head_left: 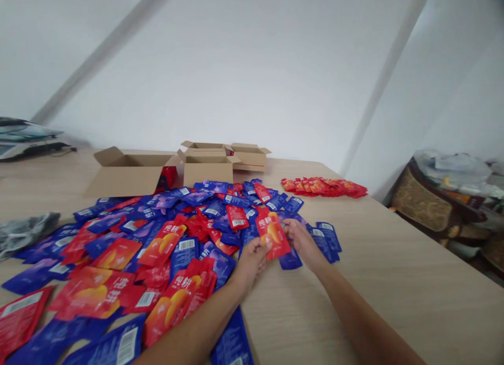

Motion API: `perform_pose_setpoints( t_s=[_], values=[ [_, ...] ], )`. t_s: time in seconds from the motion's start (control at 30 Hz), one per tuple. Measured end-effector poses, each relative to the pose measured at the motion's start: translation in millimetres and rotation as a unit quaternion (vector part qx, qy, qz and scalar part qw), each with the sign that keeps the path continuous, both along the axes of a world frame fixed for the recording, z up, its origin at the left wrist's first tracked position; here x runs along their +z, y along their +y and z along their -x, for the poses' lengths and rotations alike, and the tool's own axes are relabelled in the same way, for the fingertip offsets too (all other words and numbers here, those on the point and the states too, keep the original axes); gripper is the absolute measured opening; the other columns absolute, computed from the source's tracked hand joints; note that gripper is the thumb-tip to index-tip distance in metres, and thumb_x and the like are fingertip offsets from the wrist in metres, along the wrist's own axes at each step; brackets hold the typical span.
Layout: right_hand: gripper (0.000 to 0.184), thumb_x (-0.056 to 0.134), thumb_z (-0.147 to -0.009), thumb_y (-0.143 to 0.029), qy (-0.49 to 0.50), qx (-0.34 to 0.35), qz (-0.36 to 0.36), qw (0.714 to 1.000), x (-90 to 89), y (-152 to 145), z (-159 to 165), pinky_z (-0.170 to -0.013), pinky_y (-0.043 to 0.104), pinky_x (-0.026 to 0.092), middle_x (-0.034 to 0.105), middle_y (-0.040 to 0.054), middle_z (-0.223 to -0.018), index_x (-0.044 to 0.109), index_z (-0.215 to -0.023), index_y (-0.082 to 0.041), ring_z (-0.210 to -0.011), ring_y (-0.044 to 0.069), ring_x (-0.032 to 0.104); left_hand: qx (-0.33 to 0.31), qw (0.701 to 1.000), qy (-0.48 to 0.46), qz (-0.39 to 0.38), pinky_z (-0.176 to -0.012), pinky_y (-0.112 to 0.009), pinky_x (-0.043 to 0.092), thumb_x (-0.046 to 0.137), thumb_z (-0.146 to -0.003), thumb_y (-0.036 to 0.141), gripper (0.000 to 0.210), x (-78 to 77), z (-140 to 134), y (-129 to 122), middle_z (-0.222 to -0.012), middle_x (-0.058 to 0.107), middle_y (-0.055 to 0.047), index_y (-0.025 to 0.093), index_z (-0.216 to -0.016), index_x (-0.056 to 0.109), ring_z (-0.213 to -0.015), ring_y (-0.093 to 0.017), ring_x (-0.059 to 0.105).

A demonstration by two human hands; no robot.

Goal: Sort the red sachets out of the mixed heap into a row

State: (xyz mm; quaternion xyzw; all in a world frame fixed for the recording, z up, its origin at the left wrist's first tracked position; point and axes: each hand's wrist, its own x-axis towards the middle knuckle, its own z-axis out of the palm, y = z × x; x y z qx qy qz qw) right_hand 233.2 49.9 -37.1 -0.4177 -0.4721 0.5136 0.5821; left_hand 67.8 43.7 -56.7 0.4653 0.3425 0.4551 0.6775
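Note:
A red pouch (272,232) with a yellow fruit picture is held up in front of me, its printed face towards me. My left hand (252,259) pinches its lower left edge, and my right hand (302,239) grips its right side. Beneath and behind it, a blue pouch (290,260) lies on the table. A heap of mixed red and blue pouches (185,252) spreads to the left of my hands. Just right of my right hand lie several blue pouches (323,240) showing their barcode backs.
Open cardboard boxes (208,173) stand behind the heap, a larger box (122,180) to the left. A row of overlapping red pouches (323,187) lies at the back right of the wooden table (394,281). Grey crumpled plastic (27,231) is at far left; a loaded patterned chair (425,194) stands right.

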Motion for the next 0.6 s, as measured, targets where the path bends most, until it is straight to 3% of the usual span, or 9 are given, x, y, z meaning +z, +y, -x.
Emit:
perform_pose_setpoints(
  t_s=[0.07,0.17,0.33,0.47,0.6],
  values=[
    [0.034,0.055,-0.079,-0.055,-0.122,0.043,-0.02,0.991,-7.6,-2,7,-0.048,0.023,0.039,0.06,-0.0014,-0.065,0.055,-0.085,-0.021,-0.053,0.012,0.053,0.064,0.997,-0.026,-0.016,-0.032,-0.015,0.016,0.069,-0.064,0.055,0.042,0.5,1,5,-0.038,0.03,0.014,0.019,-0.072,0.049,-0.031,-0.002,0.02],
    [0.037,0.047,-0.084,-0.056,-0.2,0.064,-0.031,0.977,-19.8,-2,17,-0.043,0.021,0.034,0.054,-0.0038,-0.054,0.049,-0.075,-0.021,-0.044,0.01,0.046,0.068,0.997,-0.019,-0.031,-0.032,-0.015,0.017,0.068,-0.066,0.055,0.042,-2.6,3,9,-0.036,0.031,0.014,0.018,-0.076,0.051,-0.029,-0.002,0.02],
    [0.038,0.043,-0.085,-0.057,-0.19,0.041,-0.028,0.981,-22.6,-3,24,-0.041,0.021,0.031,0.051,-0.0044,-0.051,0.047,-0.074,-0.021,-0.042,0.009,0.044,-0.011,0.997,0.065,-0.042,-0.028,-0.016,0.017,0.056,-0.073,0.062,0.045,-16.5,1,10,-0.034,0.04,0.009,0.017,-0.071,0.054,-0.025,-0.004,0.026],
    [0.031,0.05,-0.083,-0.054,-0.175,0.063,-0.048,0.981,-13.2,-9,28,-0.042,0.025,0.034,0.053,-0.0032,-0.052,0.049,-0.074,-0.024,-0.042,0.011,0.044,-0.002,0.996,0.066,-0.059,-0.028,-0.017,0.017,0.054,-0.07,0.067,0.05,-17.5,0,11,-0.031,0.038,0.009,0.017,-0.064,0.052,-0.024,-0.004,0.024],
    [0.025,0.055,-0.081,-0.052,-0.135,0.064,-0.028,0.988,-12.5,-12,34,-0.04,0.027,0.033,0.054,-0.0027,-0.049,0.054,-0.071,-0.029,-0.038,0.013,0.042,0.008,0.999,0.047,-0.011,-0.027,-0.016,0.016,0.06,-0.061,0.07,0.052,-10.8,0,10,-0.03,0.03,0.012,0.02,-0.06,0.046,-0.024,-0.003,0.02]
  ],
)
